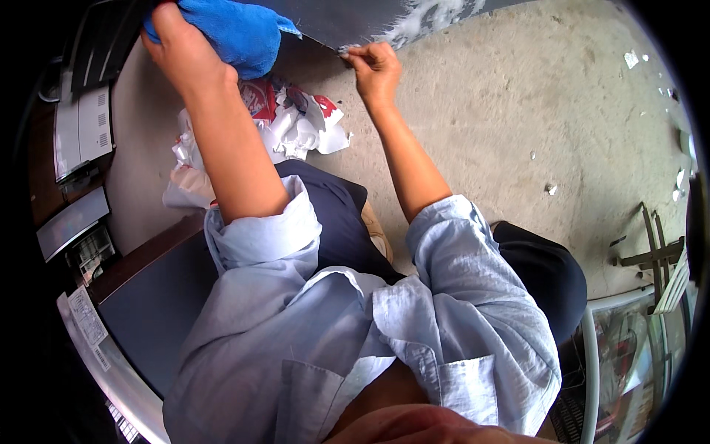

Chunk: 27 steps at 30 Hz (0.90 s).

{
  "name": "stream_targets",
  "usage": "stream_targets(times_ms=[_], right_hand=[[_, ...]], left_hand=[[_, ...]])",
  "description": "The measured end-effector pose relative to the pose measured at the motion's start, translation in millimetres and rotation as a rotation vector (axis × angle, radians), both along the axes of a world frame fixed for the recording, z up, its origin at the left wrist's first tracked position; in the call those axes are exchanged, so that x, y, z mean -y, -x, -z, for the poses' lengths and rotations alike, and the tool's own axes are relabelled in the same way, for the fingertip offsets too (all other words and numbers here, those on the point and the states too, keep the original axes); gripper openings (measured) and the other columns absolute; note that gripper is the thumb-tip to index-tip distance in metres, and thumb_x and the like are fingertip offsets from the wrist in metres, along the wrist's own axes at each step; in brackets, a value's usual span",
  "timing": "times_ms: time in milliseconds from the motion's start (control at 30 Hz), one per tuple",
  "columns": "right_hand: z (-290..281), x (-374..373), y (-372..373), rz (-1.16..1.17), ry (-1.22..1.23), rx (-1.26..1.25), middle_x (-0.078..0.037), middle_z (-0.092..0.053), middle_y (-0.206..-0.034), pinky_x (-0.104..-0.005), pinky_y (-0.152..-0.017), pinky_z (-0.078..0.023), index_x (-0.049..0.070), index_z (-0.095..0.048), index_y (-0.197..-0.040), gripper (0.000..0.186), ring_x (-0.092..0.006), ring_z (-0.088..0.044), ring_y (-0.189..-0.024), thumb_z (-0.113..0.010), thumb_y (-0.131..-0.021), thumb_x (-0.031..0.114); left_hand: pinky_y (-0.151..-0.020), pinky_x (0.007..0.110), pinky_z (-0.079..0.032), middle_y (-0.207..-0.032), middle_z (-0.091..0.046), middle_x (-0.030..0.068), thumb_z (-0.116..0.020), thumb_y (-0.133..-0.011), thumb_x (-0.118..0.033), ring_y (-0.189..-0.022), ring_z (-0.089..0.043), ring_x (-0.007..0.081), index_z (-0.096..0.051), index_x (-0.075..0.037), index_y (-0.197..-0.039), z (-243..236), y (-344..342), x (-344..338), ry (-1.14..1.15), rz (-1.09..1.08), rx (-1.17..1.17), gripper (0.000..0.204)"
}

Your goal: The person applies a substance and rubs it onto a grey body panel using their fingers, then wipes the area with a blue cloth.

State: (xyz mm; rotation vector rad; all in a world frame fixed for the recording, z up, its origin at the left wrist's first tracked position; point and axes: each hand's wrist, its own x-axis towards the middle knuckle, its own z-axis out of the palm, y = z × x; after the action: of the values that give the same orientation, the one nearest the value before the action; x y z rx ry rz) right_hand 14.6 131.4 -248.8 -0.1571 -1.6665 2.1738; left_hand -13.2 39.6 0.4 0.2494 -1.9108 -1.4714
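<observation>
My left hand [174, 46] grips a blue cloth [237, 33] at the upper left, its fingers partly hidden. My right hand [375, 72] is pinched at the lower edge of a dark grey panel [325, 16], on a small pale bit that I cannot make out. The panel has white, streaky residue [421, 16] just above that hand. On the floor beneath my hands lies a crumpled pile of white and red wrapping scraps [303, 122].
Appliances with silver and black casings [78, 133] line the left side. A glass-fronted unit [621, 348] and dark metal brackets [651, 251] sit at the lower right. The concrete floor [503, 111] has scattered white scraps [631, 59]. My knees are bent below my arms.
</observation>
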Motion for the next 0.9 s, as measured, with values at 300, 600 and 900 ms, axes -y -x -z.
stream_targets(times_ms=[300, 600, 900], right_hand=[[-11.3, 0.2, -1.9, -0.068, -0.199, -0.024, -0.006, -0.060, -0.077, -0.0255, -0.065, -0.054, 0.000, -0.070, -0.078, 0.010, -0.0147, -0.067, -0.071, -0.077, -0.073, -0.006], [-51.8, -4.8, 10.8, -0.035, 0.030, -0.123, -0.007, -0.063, -0.078, -0.0278, -0.061, -0.053, 0.000, -0.073, -0.078, 0.011, -0.0156, -0.064, -0.067, -0.081, -0.071, -0.001], [8.5, -3.7, 18.3, 0.069, 0.201, 0.077, -0.006, -0.063, -0.077, -0.0261, -0.062, -0.051, 0.002, -0.074, -0.079, 0.011, -0.0139, -0.063, -0.069, -0.082, -0.072, 0.002]], left_hand=[[-0.085, 0.041, -0.054, -0.116, -0.065, 0.0134, -0.049, -0.090, -0.037, -0.100, -0.065, 0.0276, -0.059, -0.005, -0.125, 0.4, -1.4, 3.5, -0.007, 0.004, 0.001, 0.049], [-0.082, 0.041, -0.054, -0.112, -0.064, 0.0124, -0.049, -0.089, -0.034, -0.097, -0.065, 0.0265, -0.059, -0.005, -0.121, -0.9, -2.9, 3.3, -0.013, -0.022, 0.014, 0.045], [-0.083, 0.039, -0.053, -0.113, -0.064, 0.0121, -0.051, -0.089, -0.035, -0.097, -0.065, 0.0256, -0.060, -0.003, -0.121, -5.4, -1.4, -2.5, -0.024, -0.027, 0.007, 0.045]])
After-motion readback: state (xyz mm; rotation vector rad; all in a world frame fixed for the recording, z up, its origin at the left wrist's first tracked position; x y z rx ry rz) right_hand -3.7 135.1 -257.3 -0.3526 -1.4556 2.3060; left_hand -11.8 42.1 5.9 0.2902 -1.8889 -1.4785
